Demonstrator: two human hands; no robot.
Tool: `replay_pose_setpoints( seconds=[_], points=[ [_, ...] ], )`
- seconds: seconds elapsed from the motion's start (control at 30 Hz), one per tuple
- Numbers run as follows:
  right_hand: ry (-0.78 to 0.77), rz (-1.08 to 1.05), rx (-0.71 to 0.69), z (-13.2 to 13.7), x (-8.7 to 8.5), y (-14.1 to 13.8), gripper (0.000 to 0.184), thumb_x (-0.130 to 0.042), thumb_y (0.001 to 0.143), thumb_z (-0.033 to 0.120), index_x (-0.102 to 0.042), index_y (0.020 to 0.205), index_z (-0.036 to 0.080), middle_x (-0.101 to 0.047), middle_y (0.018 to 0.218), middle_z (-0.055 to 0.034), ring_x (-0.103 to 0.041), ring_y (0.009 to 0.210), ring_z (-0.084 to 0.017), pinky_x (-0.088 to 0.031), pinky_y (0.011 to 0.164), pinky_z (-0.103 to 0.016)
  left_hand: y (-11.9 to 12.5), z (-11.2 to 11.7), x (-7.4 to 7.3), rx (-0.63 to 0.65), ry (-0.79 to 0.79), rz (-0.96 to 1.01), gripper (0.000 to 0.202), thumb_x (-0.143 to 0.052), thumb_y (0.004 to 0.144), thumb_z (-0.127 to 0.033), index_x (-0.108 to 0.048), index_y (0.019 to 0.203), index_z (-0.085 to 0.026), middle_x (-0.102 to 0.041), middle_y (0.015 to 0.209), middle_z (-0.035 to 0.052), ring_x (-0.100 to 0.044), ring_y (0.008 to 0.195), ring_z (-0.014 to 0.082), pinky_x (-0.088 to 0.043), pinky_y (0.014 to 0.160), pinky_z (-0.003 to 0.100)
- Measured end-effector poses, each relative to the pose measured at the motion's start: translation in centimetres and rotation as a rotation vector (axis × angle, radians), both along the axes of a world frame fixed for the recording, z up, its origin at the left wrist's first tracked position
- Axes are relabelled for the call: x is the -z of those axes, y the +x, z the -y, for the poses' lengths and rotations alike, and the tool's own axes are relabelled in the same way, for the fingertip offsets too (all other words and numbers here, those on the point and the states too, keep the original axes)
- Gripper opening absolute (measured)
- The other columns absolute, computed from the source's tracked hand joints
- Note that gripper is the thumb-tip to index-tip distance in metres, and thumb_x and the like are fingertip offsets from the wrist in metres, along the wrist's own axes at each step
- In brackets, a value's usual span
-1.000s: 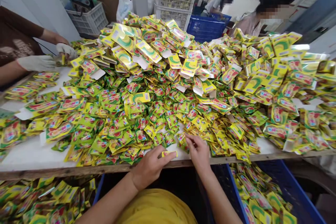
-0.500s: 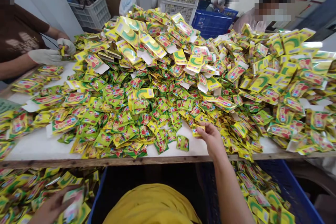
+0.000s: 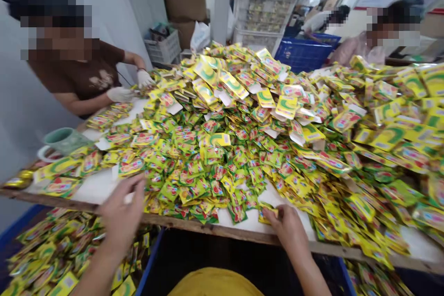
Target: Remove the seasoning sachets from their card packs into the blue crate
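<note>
My right hand [image 3: 291, 229] is near the front edge of the table, thumb and fingers pinched on a small yellow sachet [image 3: 266, 213]. Its fingers partly cover the sachet. My left hand [image 3: 121, 208], blurred, reaches over the front edge on the left with its fingers bent and apart; no object shows in it. Just beyond its fingertips lies a flat printed box [image 3: 130, 167] with a white flap. Between the hands spreads a heap of small green sachets [image 3: 187, 185].
Yellow printed boxes [image 3: 208, 90] are piled high behind the sachets. A bin of filled boxes [image 3: 45, 259] stands below the table's left edge. A green cup [image 3: 65, 141] is at far left. A gloved co-worker [image 3: 100, 74] works there; others are behind.
My left hand has come up from the lower-left bin to the table, and the box it held is gone from it. My right hand still pinches the sachet, now nearer the edge. The view has turned left.
</note>
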State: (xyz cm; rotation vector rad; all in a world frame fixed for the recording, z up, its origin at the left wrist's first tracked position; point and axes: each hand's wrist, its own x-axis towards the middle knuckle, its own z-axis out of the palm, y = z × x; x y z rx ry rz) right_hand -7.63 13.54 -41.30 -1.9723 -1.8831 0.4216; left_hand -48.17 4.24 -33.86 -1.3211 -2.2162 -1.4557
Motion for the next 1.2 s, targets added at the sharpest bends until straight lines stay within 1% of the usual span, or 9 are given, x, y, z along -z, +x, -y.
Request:
replay_pose_setpoints(
  seconds=[0.13,0.27,0.43,0.5,0.63,0.77,0.9,1.03,1.2],
  points=[
    [-0.009,-0.052,-0.022,-0.2,1.2,-0.6,0.035,-0.056,0.076,0.056,-0.049,0.08,0.022,-0.058,0.063,-0.0029,-0.058,0.059,-0.024,-0.043,0.055,-0.034,5.8,-9.5,-2.6,0.44,-0.073,-0.1,0.02,-0.05,0.09,-0.021,-0.069,0.095,-0.019,-0.071,0.094,0.003,-0.065,0.089,0.0156,-0.051,0.085,0.028],
    [0.142,-0.193,-0.137,1.3,0.8,-1.5,0.034,-0.052,0.084,0.047,-0.053,0.106,0.02,-0.066,0.08,-0.0065,-0.064,0.071,-0.025,-0.05,0.063,-0.035,8.2,-17.5,-3.6,0.577,-0.316,-0.225,0.022,-0.048,0.09,-0.019,-0.067,0.102,-0.017,-0.069,0.103,0.0063,-0.062,0.099,0.0164,-0.046,0.093,0.03],
    [0.181,-0.181,-0.533,3.1,-1.4,-1.6,0.017,-0.048,0.088,0.022,-0.064,0.086,0.026,-0.066,0.08,-0.0049,-0.062,0.077,-0.023,-0.05,0.067,-0.034,10.0,-22.6,-3.9,0.658,-0.502,-0.297,0.04,-0.08,0.055,-0.017,-0.066,0.093,-0.015,-0.068,0.101,0.0105,-0.056,0.106,0.0312,-0.044,0.094,0.045],
    [0.076,-0.226,-0.575,3.4,-2.1,-1.3,0.019,-0.05,0.084,0.015,-0.065,0.089,0.026,-0.068,0.083,-0.0037,-0.062,0.079,-0.022,-0.05,0.068,-0.032,10.4,-22.9,-4.5,0.655,-0.536,-0.296,0.041,-0.078,0.053,-0.012,-0.065,0.092,-0.015,-0.067,0.097,0.0105,-0.057,0.1,0.031,-0.044,0.091,0.046],
    [-0.103,-0.424,-0.433,2.7,-1.6,-0.2,0.012,-0.058,0.079,0.022,-0.067,0.088,0.024,-0.069,0.083,-0.003,-0.064,0.079,-0.022,-0.051,0.071,-0.031,10.4,-21.8,-6.5,0.602,-0.359,-0.156,0.061,-0.068,0.071,-0.02,-0.046,0.127,-0.017,-0.058,0.119,0.01,-0.056,0.106,0.0252,-0.045,0.092,0.038],
    [-0.161,-0.893,-0.04,0.4,-1.6,-0.8,0.03,-0.071,0.071,0.042,-0.066,0.089,0.019,-0.066,0.073,-0.0025,-0.062,0.068,-0.021,-0.053,0.062,-0.031,10.2,-19.1,-6.7,0.804,-0.085,0.62,0.054,-0.069,0.075,-0.029,-0.047,0.125,-0.02,-0.059,0.114,0.0064,-0.061,0.094,0.0192,-0.05,0.082,0.031],
    [0.052,-1.419,0.324,-2.5,-5.7,-3.9,0.045,-0.08,0.061,0.043,-0.064,0.095,0.017,-0.061,0.073,0.0012,-0.06,0.068,-0.016,-0.055,0.065,-0.031,11.5,-15.8,-4.6,1.028,-0.145,1.096,0.06,-0.076,0.07,-0.024,-0.049,0.124,-0.021,-0.061,0.116,0.0079,-0.064,0.094,0.0189,-0.052,0.081,0.03],
    [0.028,-1.51,0.317,-4.1,-8.6,-6.7,0.04,-0.083,0.057,0.039,-0.065,0.084,0.016,-0.062,0.073,-0.0004,-0.056,0.061,-0.013,-0.052,0.053,-0.025,13.6,-12.9,-3.4,1.093,-0.172,1.051,0.059,-0.081,0.065,-0.019,-0.053,0.117,-0.022,-0.063,0.118,0.0081,-0.064,0.1,0.0222,-0.052,0.085,0.031],
    [-0.333,-1.459,0.197,-3.2,-7.8,-6.5,0.037,-0.084,0.054,0.038,-0.066,0.074,0.013,-0.059,0.063,-0.0005,-0.049,0.05,-0.01,-0.033,0.036,-0.018,15.4,-10.8,-3.2,1.202,-0.187,0.822,0.051,-0.079,0.068,-0.016,-0.056,0.113,-0.022,-0.06,0.123,0.009,-0.058,0.114,0.0246,-0.048,0.098,0.035]
  ],
)
